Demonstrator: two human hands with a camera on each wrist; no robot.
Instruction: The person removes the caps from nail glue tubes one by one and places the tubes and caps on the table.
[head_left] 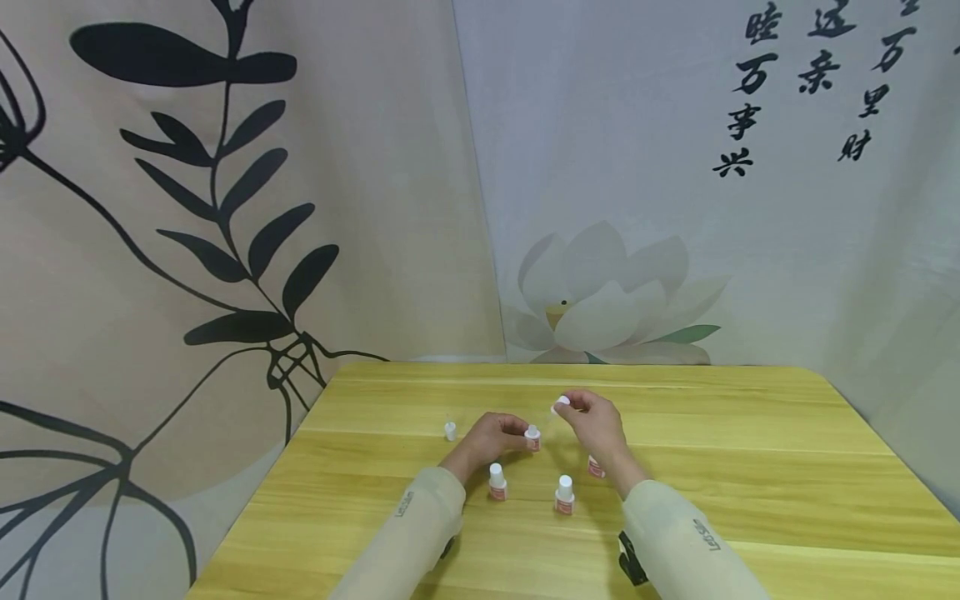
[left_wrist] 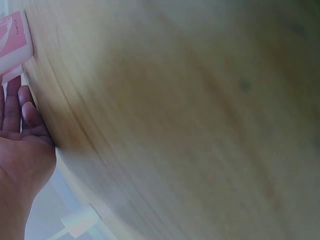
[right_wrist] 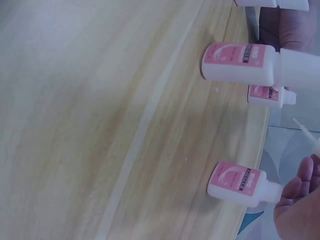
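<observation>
My left hand [head_left: 491, 440] grips a small white bottle with a pink label [head_left: 532, 439], which stands upright on the table without its cap. Up and to its right, my right hand [head_left: 597, 423] pinches a white cap [head_left: 561, 403]; the right wrist view shows a thin pale stem [right_wrist: 303, 128] sticking out from it. Another uncapped bottle [right_wrist: 237, 185], its neck bare, stands below my right hand, partly hidden by the forearm in the head view. Two capped bottles stand nearer to me, one on the left [head_left: 497, 483] and one on the right [head_left: 565, 497].
A loose white cap [head_left: 450, 431] stands stem-up on the table, left of my left hand. The wooden table [head_left: 750, 433] runs back to a printed curtain [head_left: 405, 208]. A dark wrist device [head_left: 632, 558] shows under the right sleeve.
</observation>
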